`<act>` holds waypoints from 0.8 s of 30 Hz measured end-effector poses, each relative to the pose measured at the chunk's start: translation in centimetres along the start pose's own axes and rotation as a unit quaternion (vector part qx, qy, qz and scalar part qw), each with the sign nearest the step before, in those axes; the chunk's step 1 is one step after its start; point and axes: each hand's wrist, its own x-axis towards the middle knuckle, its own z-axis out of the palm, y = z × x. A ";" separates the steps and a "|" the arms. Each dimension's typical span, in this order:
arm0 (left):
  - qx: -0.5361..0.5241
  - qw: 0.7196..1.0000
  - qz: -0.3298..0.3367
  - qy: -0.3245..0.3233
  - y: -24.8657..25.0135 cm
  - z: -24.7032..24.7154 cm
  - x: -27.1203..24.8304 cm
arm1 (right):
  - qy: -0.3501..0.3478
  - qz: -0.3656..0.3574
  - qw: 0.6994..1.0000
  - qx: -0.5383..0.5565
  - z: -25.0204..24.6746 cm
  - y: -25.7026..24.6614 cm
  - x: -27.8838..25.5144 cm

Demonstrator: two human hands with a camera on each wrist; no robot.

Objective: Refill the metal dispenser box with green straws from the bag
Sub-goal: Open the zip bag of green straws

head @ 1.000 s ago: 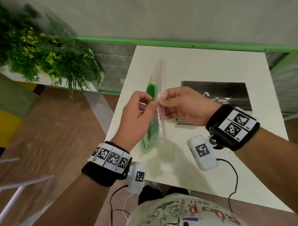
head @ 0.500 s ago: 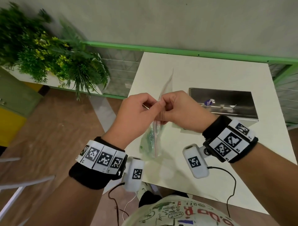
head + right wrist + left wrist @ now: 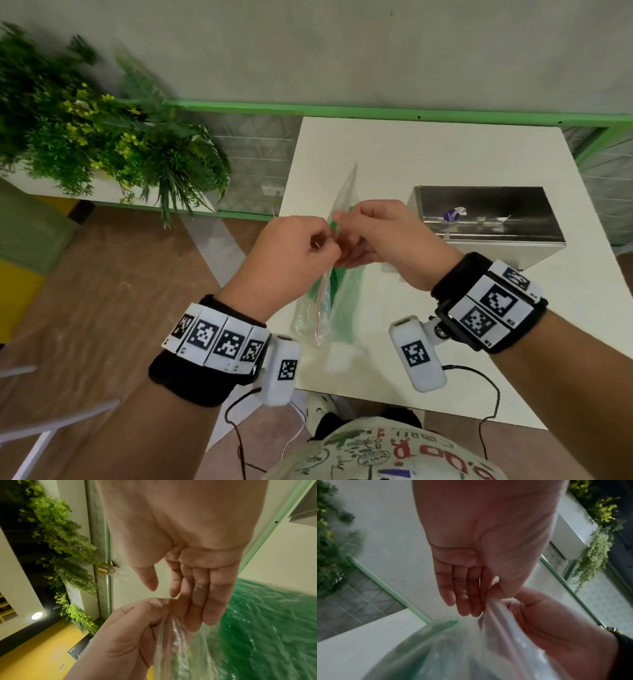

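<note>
presently both hands meet above the white table [image 3: 394, 150]: left hand [image 3: 291, 253] and right hand [image 3: 394, 240] pinch the zip-lock straw bag [image 3: 342, 301] at its seal.

Black wristbands [image 3: 205, 373] with white coded tags, 2 cabled white cameras [image 3: 418, 354]

- Left hand [image 3: 294, 246] and right hand [image 3: 387, 240] pinching bag [image 3: 329, 308] top, above white table [image 3: 445, 150].
- Green straws [image 3: 346, 294] inside.
- Metal dispenser box [image 3: 479, 219] just right, lid shut.

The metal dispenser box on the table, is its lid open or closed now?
Closed. In the head view the metal dispenser box shows an unbroken flat top, and no green straws are visible inside it.
</note>
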 end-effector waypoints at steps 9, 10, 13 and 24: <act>-0.132 0.990 -0.007 -0.050 -2.0 -1.3 0.1 | -0.027 -0.013 0.999 0.019 1.2 0.2 0.5; -0.141 0.989 -0.008 -0.053 -2.2 -1.4 0.1 | -0.030 -0.019 0.999 0.019 1.2 0.2 0.5; -0.153 0.987 0.001 -0.055 -2.7 -1.5 0.0 | -0.046 -0.026 0.998 0.041 1.3 0.3 0.5; -0.052 0.998 0.046 -0.005 -2.6 -1.5 -0.1 | 0.007 -0.004 1.000 -0.003 2.3 0.7 0.4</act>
